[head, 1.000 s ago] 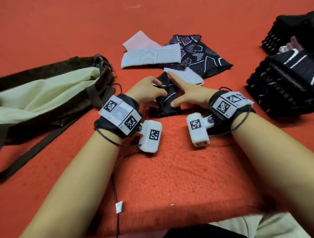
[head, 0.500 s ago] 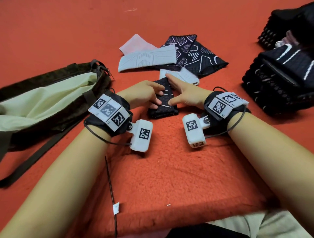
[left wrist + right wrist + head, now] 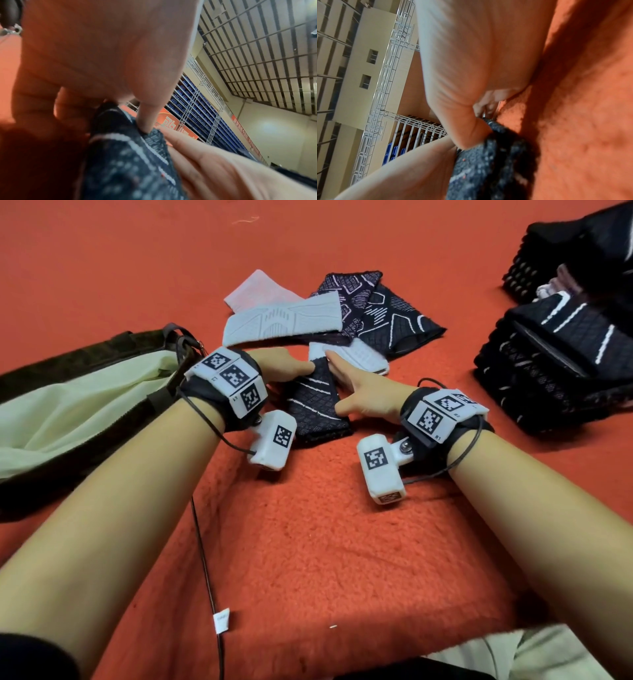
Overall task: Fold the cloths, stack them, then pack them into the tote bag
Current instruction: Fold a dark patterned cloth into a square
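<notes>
Cloth (image 3: 317,402), dark knit with white lines, lies folded on the red carpet (image 3: 308,542) between the two hands, near the open tote (image 3: 85,392) on the left. The left hand (image 3: 281,366) has its fingers curled over the far left edge, and in the left wrist view a fingertip (image 3: 145,125) presses into the fabric with the thumb (image 3: 197,155) beneath, so it looks like a pinch. The right hand (image 3: 363,392) lies straight-fingered against the right edge, thumb at the near corner, pressing rather than gripping. Judging by its look, the piece is light, soft and limp (a textured knit, unlikely to slip), so the fold will spring open unless held flat. Best hold: both long edges, through all layers. More unfolded cloths (image 3: 342,313) lie just beyond, and dark stacks (image 3: 548,371) sit well to the right.
</notes>
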`<action>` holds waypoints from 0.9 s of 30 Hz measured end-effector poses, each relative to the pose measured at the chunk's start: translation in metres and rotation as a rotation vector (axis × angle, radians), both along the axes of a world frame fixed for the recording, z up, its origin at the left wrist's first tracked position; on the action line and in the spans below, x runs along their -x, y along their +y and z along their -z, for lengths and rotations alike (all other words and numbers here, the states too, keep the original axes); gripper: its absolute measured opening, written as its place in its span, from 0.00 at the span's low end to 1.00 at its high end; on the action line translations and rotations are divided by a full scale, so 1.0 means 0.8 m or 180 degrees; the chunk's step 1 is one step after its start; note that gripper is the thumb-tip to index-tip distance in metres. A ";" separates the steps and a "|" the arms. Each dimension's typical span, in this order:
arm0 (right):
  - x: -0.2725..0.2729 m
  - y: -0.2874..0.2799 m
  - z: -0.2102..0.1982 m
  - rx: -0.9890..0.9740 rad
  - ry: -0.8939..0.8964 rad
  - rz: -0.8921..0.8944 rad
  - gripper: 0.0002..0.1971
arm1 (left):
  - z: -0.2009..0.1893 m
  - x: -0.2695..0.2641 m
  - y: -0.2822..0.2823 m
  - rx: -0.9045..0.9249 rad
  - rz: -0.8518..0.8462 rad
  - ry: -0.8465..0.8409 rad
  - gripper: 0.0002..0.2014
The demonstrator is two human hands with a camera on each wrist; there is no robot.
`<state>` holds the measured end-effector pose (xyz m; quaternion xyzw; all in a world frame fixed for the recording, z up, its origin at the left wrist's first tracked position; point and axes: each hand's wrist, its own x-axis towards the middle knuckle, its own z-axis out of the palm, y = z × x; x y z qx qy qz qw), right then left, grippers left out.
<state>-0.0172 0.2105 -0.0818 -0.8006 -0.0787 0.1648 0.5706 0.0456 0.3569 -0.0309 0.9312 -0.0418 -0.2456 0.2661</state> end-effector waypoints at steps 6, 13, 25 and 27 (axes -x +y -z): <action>-0.005 0.004 0.005 -0.0107 0.0022 0.0052 0.46 | -0.007 0.009 0.004 0.0880 -0.0507 0.0130 0.09; 0.038 0.002 -0.035 0.0182 -0.0201 0.0953 0.30 | -0.035 0.022 0.017 0.2267 -0.0964 -0.0113 0.09; 0.078 -0.020 -0.097 -0.0070 -0.1307 0.2287 0.20 | -0.047 0.056 -0.070 0.3545 -0.1702 -0.0770 0.12; 0.087 -0.027 -0.102 -0.0089 -0.1486 0.2414 0.17 | -0.051 0.064 -0.084 0.3576 -0.1603 -0.0728 0.15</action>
